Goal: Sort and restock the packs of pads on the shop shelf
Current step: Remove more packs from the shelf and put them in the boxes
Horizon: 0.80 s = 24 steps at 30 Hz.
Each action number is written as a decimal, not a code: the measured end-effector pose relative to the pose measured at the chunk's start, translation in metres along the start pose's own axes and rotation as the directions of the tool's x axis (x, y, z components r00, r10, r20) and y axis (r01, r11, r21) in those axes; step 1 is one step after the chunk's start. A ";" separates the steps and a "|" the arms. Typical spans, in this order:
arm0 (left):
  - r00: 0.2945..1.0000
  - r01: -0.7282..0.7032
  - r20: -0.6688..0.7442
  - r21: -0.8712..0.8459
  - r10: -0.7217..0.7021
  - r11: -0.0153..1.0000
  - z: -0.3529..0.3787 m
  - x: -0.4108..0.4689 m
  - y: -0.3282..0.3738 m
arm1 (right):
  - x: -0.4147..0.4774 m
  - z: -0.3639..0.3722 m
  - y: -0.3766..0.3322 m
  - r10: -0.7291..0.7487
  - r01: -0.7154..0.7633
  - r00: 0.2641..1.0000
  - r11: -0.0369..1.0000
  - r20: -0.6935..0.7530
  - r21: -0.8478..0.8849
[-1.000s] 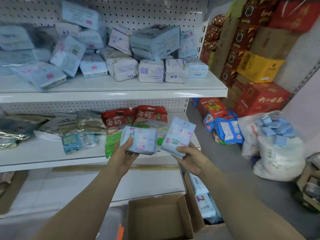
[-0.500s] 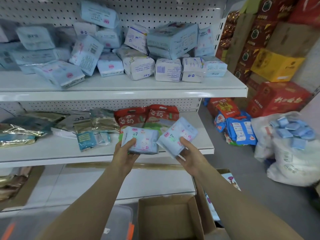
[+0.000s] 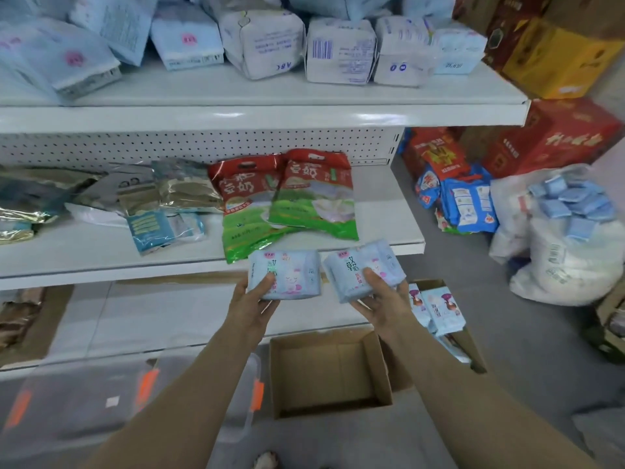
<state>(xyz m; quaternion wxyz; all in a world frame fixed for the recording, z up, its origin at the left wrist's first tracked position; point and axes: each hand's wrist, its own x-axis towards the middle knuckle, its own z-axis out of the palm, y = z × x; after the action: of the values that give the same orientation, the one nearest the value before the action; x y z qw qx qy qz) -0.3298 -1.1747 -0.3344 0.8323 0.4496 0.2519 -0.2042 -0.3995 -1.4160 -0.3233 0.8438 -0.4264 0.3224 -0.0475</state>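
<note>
A shop worker stands over an open cardboard box [image 3: 331, 384] and a clear plastic bin [image 3: 101, 407] on the floor, a pack of pads in each hand. The left hand [image 3: 252, 301] grips the left pack [image 3: 291, 279] with the thumb across its face. The right hand [image 3: 382, 304] cradles the right pack [image 3: 362, 269] from below, thumb pressed on top. Both packs are in the air just in front of the middle shelf [image 3: 101, 245], side by side and close, face up as if being compared. This looks like the sorting step, with placing to follow. The next move probably calls for lifting both to the upper shelf [image 3: 236, 93], where the other packs of pads [image 3: 338, 52] lie jumbled. Only a bare strip along its front offers room. Red-and-green bags [image 3: 287, 204] fill the middle shelf right behind the hands. A second box [image 3: 436, 309] of stock, a white sack [image 3: 568, 265] and red cartons [image 3: 568, 133] crowd the aisle to the right.
</note>
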 end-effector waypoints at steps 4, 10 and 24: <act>0.998 0.060 -0.036 -0.009 -0.060 0.998 -0.013 0.014 -0.028 | 0.009 -0.024 0.027 0.078 -0.078 0.989 0.997 -0.129 0.002; 0.979 0.176 -0.105 0.004 -0.175 0.984 -0.032 0.034 -0.076 | 0.024 -0.066 0.068 0.182 -0.175 0.959 0.983 -0.218 0.050; 0.899 0.333 -0.271 -0.087 -0.344 0.939 -0.090 0.102 -0.201 | 0.084 -0.172 0.199 0.320 -0.334 0.835 0.941 -0.447 0.049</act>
<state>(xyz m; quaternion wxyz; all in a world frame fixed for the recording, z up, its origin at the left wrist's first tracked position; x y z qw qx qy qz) -0.3845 -1.2127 -0.5682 0.7480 0.4075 0.4461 -0.2746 -0.4727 -1.4388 -0.5884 0.7354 -0.3555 0.5769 0.0052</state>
